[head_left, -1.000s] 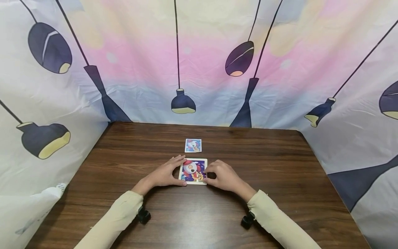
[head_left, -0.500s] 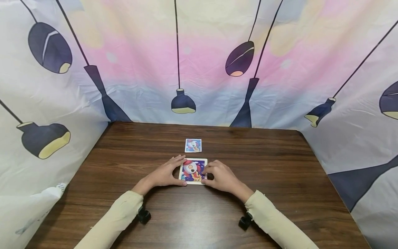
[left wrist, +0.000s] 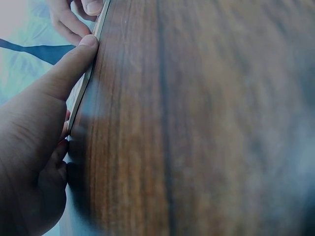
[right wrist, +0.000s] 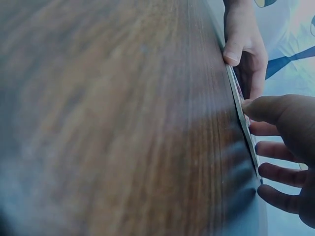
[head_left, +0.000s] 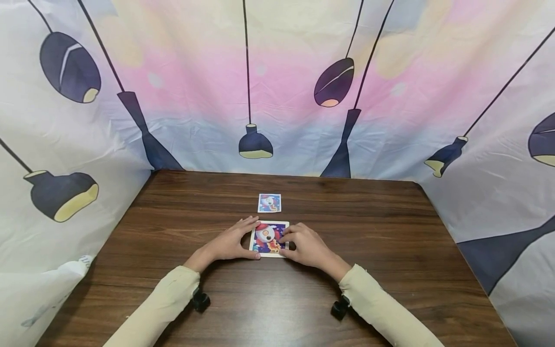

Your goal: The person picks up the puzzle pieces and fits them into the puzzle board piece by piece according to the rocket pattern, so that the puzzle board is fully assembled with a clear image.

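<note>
A small square puzzle [head_left: 265, 239] with a pale frame lies flat on the table. Its picture has a red and white rocket-like figure on dark blue. My left hand [head_left: 229, 241] holds it across the left side, thumb at the near edge and fingers at the far left corner. In the left wrist view that thumb [left wrist: 74, 66] lies along the edge of the frame. My right hand [head_left: 309, 245] is at the right side, with thumb and forefinger tips touching the picture's lower right part. The right wrist view shows its other fingers [right wrist: 280, 174] spread beside the puzzle's edge.
Behind the puzzle lies a smaller picture card [head_left: 269, 203] with a similar design in lighter colours. Dark brown wood makes up the tabletop [head_left: 368, 217]. A cloth printed with hanging lamps [head_left: 195, 72] encloses the table's back and sides.
My right hand has shifted slightly left over the puzzle, and a pale gap at the picture's lower right has closed up. My left hand has stayed in place.
</note>
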Tool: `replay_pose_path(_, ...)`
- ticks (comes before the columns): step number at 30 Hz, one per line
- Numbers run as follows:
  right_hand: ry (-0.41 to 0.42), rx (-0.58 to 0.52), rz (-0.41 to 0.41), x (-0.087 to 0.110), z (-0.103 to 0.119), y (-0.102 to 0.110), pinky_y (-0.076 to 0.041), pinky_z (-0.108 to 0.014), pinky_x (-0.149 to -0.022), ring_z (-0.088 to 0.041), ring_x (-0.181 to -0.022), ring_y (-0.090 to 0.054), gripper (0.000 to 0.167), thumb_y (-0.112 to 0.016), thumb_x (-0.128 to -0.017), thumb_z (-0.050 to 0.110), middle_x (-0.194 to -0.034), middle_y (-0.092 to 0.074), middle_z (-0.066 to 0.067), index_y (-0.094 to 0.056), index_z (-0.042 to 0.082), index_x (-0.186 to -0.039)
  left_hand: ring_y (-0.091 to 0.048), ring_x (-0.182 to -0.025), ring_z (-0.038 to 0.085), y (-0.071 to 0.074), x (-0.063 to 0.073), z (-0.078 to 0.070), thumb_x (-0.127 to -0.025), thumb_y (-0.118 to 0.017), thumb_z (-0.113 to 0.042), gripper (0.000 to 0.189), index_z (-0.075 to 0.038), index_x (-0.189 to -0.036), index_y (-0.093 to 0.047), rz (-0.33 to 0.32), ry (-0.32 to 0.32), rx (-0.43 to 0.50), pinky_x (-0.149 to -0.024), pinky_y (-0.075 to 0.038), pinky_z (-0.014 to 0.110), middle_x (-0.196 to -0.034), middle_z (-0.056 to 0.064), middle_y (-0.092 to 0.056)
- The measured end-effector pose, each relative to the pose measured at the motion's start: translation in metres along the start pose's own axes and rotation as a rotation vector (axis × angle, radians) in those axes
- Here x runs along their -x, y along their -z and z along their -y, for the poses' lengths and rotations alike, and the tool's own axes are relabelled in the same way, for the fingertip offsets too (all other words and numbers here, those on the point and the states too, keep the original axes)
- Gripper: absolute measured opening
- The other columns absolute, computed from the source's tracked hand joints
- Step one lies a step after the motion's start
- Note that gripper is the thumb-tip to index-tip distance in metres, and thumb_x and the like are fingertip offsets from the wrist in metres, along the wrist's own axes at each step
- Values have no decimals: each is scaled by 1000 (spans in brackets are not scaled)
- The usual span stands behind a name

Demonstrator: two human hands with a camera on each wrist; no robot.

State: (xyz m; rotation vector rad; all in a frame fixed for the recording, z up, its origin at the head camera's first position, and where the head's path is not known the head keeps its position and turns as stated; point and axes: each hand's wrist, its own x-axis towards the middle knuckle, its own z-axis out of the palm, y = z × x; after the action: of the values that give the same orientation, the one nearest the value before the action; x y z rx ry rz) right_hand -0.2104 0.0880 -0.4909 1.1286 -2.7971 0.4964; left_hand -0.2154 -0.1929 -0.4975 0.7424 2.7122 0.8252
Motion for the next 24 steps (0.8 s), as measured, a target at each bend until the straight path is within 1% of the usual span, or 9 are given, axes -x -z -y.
replay_pose_path(4, 3, 11, 1, -1, 0, -1, -54, -39, -96, -19, -112, -61, 29, -77, -91, 42, -121, -70, -2, -82, 19, -109, -15, -156, 38, 1, 0, 0, -80, -81, -61, 103, -13, -160, -36, 1, -5, 1, -119, -22, 66, -169, 6, -24)
replay_pose_path(9, 9, 11, 2, -2, -1, -1, -55, -38, -95, -18, -110, -62, 29, -76, -91, 42, -121, -70, -1, -82, 20, -108, -14, -156, 37, 0, -1, 1, -80, -79, -63, 104, -14, -161, -35, 5, 4, 3, -120, -21, 66, -170, 6, -23)
replay_pose_path(11, 16, 5, 2, -1, -2, -1, -55, -39, -95, -19, -111, -62, 29, -76, -92, 42, -122, -70, -1, -82, 19, -109, -13, -157, 35, 0, -1, 2, -79, -80, -63, 106, -14, -161, -34, 6, 5, 6, -122, -20, 63, -170, 5, -22)
replay_pose_path(16, 20, -22, -12, 3, -6, 2, -54, -40, -98, -19, -115, -61, 30, -73, -94, 42, -125, -70, 0, -80, 19, -113, -14, -157, 29, -1, -2, 4, -80, -80, -61, 107, -10, -161, -33, -2, -29, 20, -126, -13, 51, -169, 8, -23)
replay_pose_path(18, 9, -39, -33, 7, -8, 5, -53, -41, -99, -19, -116, -61, 30, -73, -95, 41, -125, -70, -1, -80, 18, -114, -13, -158, 30, 0, -1, 5, -82, -80, -60, 106, -11, -162, -31, -3, -39, 39, -127, -12, 51, -170, 8, -21)
replay_pose_path(20, -2, -50, -67, 11, -12, 9, -54, -42, -98, -20, -116, -62, 29, -73, -95, 39, -125, -70, -1, -80, 18, -114, -12, -157, 32, 2, 1, 5, -83, -78, -59, 105, -12, -163, -29, -11, -38, 54, -126, -14, 53, -171, 7, -17)
replay_pose_path(22, -18, -62, -107, 17, -17, 15, -53, -43, -98, -21, -117, -62, 29, -74, -95, 37, -126, -70, -3, -79, 16, -114, -13, -157, 36, 5, 5, 5, -85, -78, -57, 102, -13, -163, -28, -37, -33, 64, -124, -17, 57, -171, 7, -15)
replay_pose_path(24, -39, -59, -147, 25, -23, 21, -53, -46, -100, -23, -119, -62, 31, -74, -95, 36, -128, -70, -4, -79, 15, -116, -16, -156, 39, 9, 9, 4, -86, -78, -55, 100, -13, -163, -29, -81, -23, 45, -123, -19, 60, -171, 7, -16)
